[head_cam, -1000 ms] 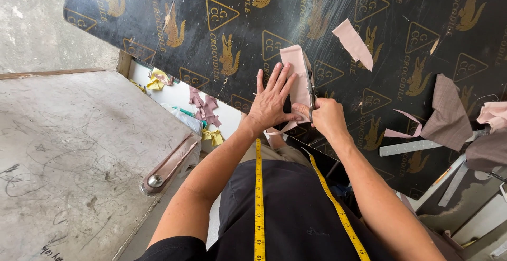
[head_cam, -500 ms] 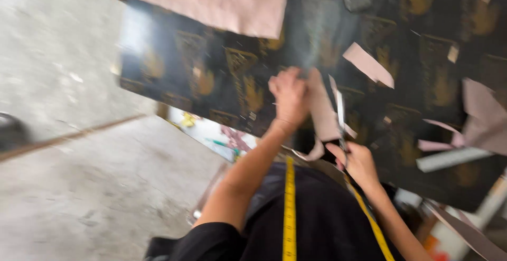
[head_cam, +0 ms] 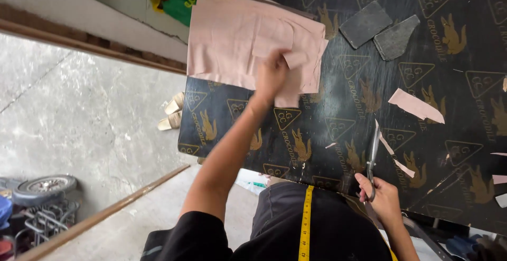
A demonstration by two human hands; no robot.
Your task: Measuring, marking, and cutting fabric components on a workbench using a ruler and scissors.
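Tailoring workshop — black cutting table [head_cam: 338,134] strewn with pink fabric [head_cam: 243,44] and offcuts [head_cam: 416,105], scissors [head_cam: 373,155], yellow tape measure [head_cam: 305,224], bare concrete floor [head_cam: 79,113]

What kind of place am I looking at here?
Probably a small tailoring or cutting workshop: pink fabric pieces on a dark cutting table, scissors in the right hand, and a yellow measuring tape.

Soft, even daylight fills the view, bright on the grey concrete floor [head_cam: 90,113] at the left, with no hard shadows. The black table top [head_cam: 338,150] carries a mild sheen but no strong glare. The left hand [head_cam: 270,75] is smeared by motion blur over the pink cloth [head_cam: 237,39]; straight lines bow slightly toward the edges
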